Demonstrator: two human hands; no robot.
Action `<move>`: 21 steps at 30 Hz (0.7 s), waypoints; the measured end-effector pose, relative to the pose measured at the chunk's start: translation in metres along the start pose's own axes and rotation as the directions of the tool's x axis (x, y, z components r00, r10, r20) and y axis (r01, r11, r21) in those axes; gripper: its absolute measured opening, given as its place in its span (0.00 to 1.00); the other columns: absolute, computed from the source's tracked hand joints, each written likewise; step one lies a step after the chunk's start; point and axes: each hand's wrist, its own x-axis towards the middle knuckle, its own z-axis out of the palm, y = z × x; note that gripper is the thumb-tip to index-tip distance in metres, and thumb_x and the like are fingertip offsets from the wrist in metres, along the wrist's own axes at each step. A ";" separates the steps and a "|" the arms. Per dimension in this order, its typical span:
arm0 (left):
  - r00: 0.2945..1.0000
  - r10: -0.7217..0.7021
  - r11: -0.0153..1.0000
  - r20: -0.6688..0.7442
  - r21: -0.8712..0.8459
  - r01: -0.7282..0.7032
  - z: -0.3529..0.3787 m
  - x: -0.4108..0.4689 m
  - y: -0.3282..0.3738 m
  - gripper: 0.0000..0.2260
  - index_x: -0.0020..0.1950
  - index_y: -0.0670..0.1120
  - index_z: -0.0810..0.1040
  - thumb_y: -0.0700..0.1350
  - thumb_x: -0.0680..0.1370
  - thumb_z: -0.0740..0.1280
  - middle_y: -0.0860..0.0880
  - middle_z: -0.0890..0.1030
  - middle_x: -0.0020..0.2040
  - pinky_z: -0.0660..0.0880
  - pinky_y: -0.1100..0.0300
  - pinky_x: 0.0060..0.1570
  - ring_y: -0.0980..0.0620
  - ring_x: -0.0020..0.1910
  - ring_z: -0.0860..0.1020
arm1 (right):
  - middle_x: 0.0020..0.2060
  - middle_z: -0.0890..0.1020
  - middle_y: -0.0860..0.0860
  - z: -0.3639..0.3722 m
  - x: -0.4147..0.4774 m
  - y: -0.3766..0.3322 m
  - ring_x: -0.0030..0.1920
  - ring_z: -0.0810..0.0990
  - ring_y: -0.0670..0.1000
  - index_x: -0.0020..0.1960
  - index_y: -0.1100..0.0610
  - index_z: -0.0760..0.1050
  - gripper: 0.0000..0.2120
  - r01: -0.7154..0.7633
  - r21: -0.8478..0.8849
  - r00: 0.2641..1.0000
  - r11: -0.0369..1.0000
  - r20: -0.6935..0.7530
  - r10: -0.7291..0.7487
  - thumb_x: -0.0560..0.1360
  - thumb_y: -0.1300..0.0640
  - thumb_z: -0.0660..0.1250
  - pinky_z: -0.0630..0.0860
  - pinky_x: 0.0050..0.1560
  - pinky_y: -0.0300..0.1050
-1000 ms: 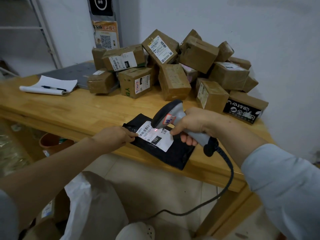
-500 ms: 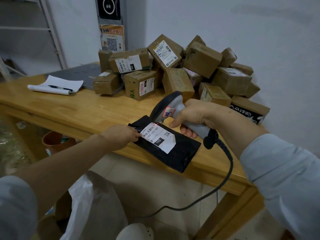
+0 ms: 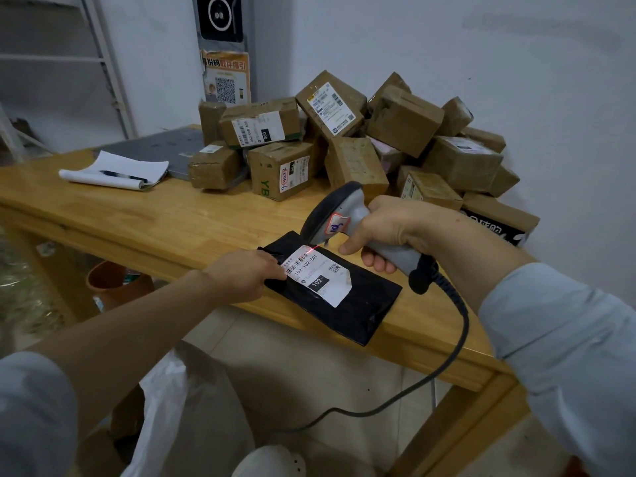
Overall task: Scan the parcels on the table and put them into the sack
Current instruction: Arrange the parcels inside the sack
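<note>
head view | 1 black mailer bag (image 3: 358,304) flat at table (image 3: 137,215) front edge, corner overhanging; roughly 15 brown boxes (image 3: 356,166) heaped behind; 1 white sack (image 3: 165,390) below | left hand (image 3: 246,275) curled, holding bag's left end | right hand (image 3: 389,232) gripping scanner (image 3: 337,215) | white label (image 3: 320,273) up, red line on barcode

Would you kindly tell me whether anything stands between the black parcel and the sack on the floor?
Nothing visible does. The black parcel overhangs the near edge of the table, held by the left hand; the white sack stands just below, with only open air between.
</note>
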 end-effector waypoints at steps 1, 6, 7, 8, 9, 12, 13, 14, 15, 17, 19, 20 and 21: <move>1.000 -0.010 1.000 -0.002 -0.014 0.010 0.001 0.000 -0.001 0.24 0.72 0.52 0.70 0.36 0.77 0.58 0.50 0.69 0.72 0.64 0.56 0.69 0.53 0.74 0.62 | 0.24 0.77 0.54 0.000 0.000 0.000 0.23 0.75 0.49 0.41 0.63 0.74 0.10 0.002 0.000 1.000 1.000 0.000 -0.002 0.74 0.58 0.70 0.75 0.25 0.41; 1.000 -0.020 0.999 -0.013 -0.040 0.020 -0.001 0.000 -0.001 0.23 0.70 0.51 0.73 0.36 0.77 0.59 0.49 0.71 0.71 0.65 0.57 0.68 0.53 0.73 0.64 | 0.26 0.77 0.54 0.001 0.001 0.001 0.24 0.75 0.50 0.41 0.63 0.74 0.09 0.011 -0.002 1.000 1.000 0.008 -0.011 0.74 0.59 0.70 0.75 0.25 0.41; 1.000 -0.023 0.999 -0.017 -0.048 0.022 -0.001 0.000 0.000 0.22 0.70 0.51 0.73 0.36 0.77 0.59 0.49 0.72 0.70 0.65 0.57 0.67 0.52 0.72 0.65 | 0.26 0.77 0.54 0.001 0.002 0.002 0.24 0.75 0.50 0.42 0.63 0.74 0.09 0.009 -0.002 1.000 1.000 0.010 -0.009 0.74 0.59 0.70 0.75 0.25 0.41; 0.999 -0.029 0.998 -0.021 -0.060 0.028 -0.002 0.000 0.001 0.22 0.69 0.50 0.74 0.37 0.77 0.59 0.48 0.73 0.69 0.66 0.56 0.67 0.52 0.71 0.67 | 0.26 0.77 0.54 0.002 0.002 0.002 0.24 0.75 0.50 0.42 0.63 0.74 0.09 0.008 -0.002 1.000 1.000 0.012 -0.008 0.74 0.59 0.71 0.75 0.25 0.40; 0.999 -0.041 0.996 -0.024 -0.074 0.039 -0.002 0.001 0.001 0.22 0.69 0.50 0.74 0.37 0.77 0.59 0.48 0.74 0.69 0.66 0.56 0.67 0.51 0.70 0.68 | 0.26 0.77 0.54 0.002 0.003 0.003 0.24 0.75 0.50 0.42 0.63 0.74 0.09 0.006 -0.002 1.000 1.000 0.016 -0.006 0.74 0.59 0.71 0.75 0.24 0.40; 0.996 -0.080 0.988 -0.041 -0.137 0.073 -0.001 0.003 0.001 0.20 0.67 0.50 0.76 0.37 0.77 0.59 0.48 0.76 0.66 0.69 0.55 0.63 0.50 0.66 0.72 | 0.26 0.77 0.54 0.002 0.004 0.005 0.24 0.75 0.49 0.44 0.63 0.73 0.08 -0.002 0.013 1.000 1.000 0.029 0.001 0.74 0.59 0.70 0.74 0.24 0.39; 0.995 -0.093 0.984 -0.039 -0.157 0.086 0.000 0.004 0.001 0.20 0.66 0.50 0.76 0.37 0.77 0.59 0.48 0.78 0.64 0.71 0.54 0.60 0.48 0.63 0.74 | 0.26 0.77 0.54 0.002 0.004 0.005 0.23 0.75 0.49 0.44 0.63 0.74 0.08 -0.004 0.020 1.000 1.000 0.030 0.003 0.74 0.59 0.70 0.74 0.23 0.39; 0.993 -0.111 0.979 -0.038 -0.179 0.103 0.000 0.005 0.001 0.19 0.66 0.49 0.76 0.38 0.78 0.59 0.47 0.79 0.62 0.73 0.53 0.57 0.47 0.59 0.76 | 0.26 0.77 0.54 0.002 0.005 0.006 0.23 0.75 0.49 0.44 0.63 0.74 0.09 -0.006 0.030 1.000 1.000 0.027 0.006 0.74 0.59 0.71 0.74 0.23 0.39; 0.990 -0.136 0.970 -0.043 -0.208 0.125 0.000 0.005 0.002 0.18 0.67 0.48 0.75 0.40 0.78 0.58 0.47 0.81 0.59 0.74 0.52 0.54 0.47 0.56 0.78 | 0.26 0.77 0.54 0.002 0.006 0.008 0.23 0.75 0.49 0.43 0.63 0.74 0.09 -0.008 0.045 1.000 0.999 0.022 0.007 0.74 0.59 0.71 0.74 0.23 0.39; 0.975 -0.202 0.946 -0.091 -0.277 0.170 -0.001 0.009 0.006 0.16 0.66 0.46 0.74 0.43 0.80 0.59 0.47 0.83 0.54 0.76 0.51 0.48 0.47 0.49 0.80 | 0.26 0.79 0.55 0.002 0.007 0.010 0.23 0.76 0.49 0.44 0.64 0.74 0.10 -0.002 0.098 1.000 0.995 0.005 0.001 0.73 0.58 0.72 0.74 0.23 0.39; 0.936 -0.318 0.909 -0.149 -0.328 0.257 -0.003 0.015 0.013 0.15 0.65 0.46 0.75 0.49 0.80 0.61 0.48 0.82 0.52 0.77 0.53 0.47 0.49 0.50 0.79 | 0.26 0.79 0.55 0.003 0.007 0.015 0.22 0.76 0.49 0.47 0.63 0.73 0.12 0.013 0.183 1.000 0.983 -0.022 -0.009 0.73 0.57 0.72 0.75 0.23 0.39; 0.903 -0.396 0.880 -0.170 -0.350 0.320 -0.005 0.019 0.016 0.17 0.64 0.46 0.75 0.52 0.79 0.63 0.48 0.82 0.53 0.76 0.53 0.49 0.49 0.53 0.78 | 0.26 0.79 0.56 0.004 0.007 0.018 0.22 0.76 0.49 0.48 0.63 0.72 0.12 0.020 0.237 0.999 0.971 -0.035 -0.011 0.73 0.58 0.72 0.75 0.23 0.39; 0.864 -0.473 0.847 -0.172 -0.358 0.393 -0.007 0.025 0.018 0.20 0.64 0.45 0.75 0.56 0.78 0.65 0.47 0.81 0.55 0.75 0.53 0.51 0.48 0.56 0.76 | 0.27 0.79 0.56 0.006 0.006 0.022 0.21 0.76 0.49 0.48 0.63 0.72 0.12 0.025 0.298 0.999 0.954 -0.047 -0.011 0.73 0.58 0.72 0.74 0.22 0.38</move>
